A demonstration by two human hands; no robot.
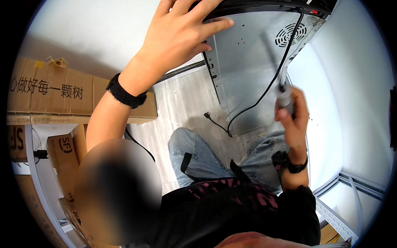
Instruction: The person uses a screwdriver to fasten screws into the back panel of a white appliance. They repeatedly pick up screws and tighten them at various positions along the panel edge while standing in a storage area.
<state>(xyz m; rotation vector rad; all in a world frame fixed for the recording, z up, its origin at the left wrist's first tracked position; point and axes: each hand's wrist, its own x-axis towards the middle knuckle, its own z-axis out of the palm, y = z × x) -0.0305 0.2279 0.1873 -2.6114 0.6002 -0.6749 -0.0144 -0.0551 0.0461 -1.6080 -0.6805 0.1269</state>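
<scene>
A grey sheet-metal panel with punched slots and a round vent grille is the back of an appliance with a black top edge. My left hand lies spread over its upper left corner, fingers extended and partly out of the picture. My right hand is wrapped round the grey handle of a screwdriver, beside the panel's right side. Its thin shaft points up towards the panel's right edge; motion blurs it, and I cannot tell whether the tip touches. A black power cord hangs across the panel.
The cord's plug lies by the wood-look floor. Cardboard boxes stand on the left, on and beside a metal-framed shelf. A white wall closes in the right, with a metal frame at lower right. My jeans-clad knees are close to the panel.
</scene>
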